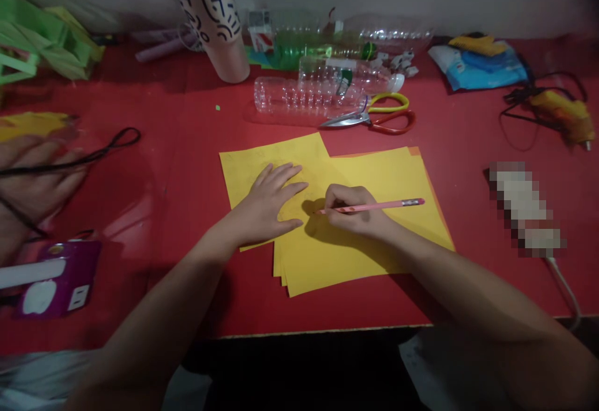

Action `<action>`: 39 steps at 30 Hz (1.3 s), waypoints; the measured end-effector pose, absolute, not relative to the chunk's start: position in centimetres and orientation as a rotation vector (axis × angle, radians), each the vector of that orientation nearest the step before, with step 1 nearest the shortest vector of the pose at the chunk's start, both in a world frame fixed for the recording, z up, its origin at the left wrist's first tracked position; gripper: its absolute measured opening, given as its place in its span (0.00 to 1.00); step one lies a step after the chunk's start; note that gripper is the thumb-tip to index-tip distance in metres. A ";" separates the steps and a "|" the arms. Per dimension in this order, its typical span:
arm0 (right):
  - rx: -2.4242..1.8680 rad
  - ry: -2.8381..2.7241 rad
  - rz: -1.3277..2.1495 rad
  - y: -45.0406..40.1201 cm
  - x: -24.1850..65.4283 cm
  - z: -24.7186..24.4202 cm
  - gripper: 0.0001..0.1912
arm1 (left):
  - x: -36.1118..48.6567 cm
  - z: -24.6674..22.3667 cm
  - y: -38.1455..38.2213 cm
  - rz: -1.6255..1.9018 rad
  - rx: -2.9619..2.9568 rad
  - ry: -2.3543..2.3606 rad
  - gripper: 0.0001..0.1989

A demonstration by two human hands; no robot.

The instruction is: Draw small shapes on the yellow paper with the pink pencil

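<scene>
Several sheets of yellow paper [355,261] lie overlapped on a red table, and an orange edge peeks out at their right side. My left hand [269,205] rests flat on the left sheet with its fingers spread. In my right hand [353,208] is a pink pencil [397,204], held in a writing grip. Its tip points left, close to the paper, and its eraser end sticks out to the right. Faint marks show on the left sheet, too dim to read. The scissors [374,115] with yellow and red handles lie beyond the paper.
Clear plastic bottles [292,96] lie behind the scissors, beside a white tumbler [219,37]. At the right are a blue packet [482,71], a yellow glue gun [564,111] and a blurred-out object with a cable. Another person's hand [37,174] is at the left, above a purple box [60,274].
</scene>
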State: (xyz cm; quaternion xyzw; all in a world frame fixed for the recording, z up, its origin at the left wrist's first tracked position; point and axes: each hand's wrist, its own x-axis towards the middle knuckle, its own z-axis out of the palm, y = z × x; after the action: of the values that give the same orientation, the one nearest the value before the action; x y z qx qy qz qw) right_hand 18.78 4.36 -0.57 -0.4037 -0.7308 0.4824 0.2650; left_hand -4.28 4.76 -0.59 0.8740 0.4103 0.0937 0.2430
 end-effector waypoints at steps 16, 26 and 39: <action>-1.122 -1.965 1.314 4.1 18.6 -0.9 0.06 | -4.3 -0.6 4.8 0.286 2.352 1.114 0.27; -1.082 -1.982 1.294 4.0 18.5 -1.0 0.06 | -4.1 -0.5 4.8 0.278 2.368 1.127 0.27; -1.095 -1.950 1.270 3.7 18.4 -0.9 0.06 | -4.2 -0.5 4.7 0.266 2.383 1.133 0.27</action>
State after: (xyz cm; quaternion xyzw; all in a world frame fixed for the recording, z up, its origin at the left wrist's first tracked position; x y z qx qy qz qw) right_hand 18.39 3.71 -0.89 -0.4086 -0.7276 0.4740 0.2812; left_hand -4.19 4.73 -0.48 0.8718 0.4144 0.0973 0.2423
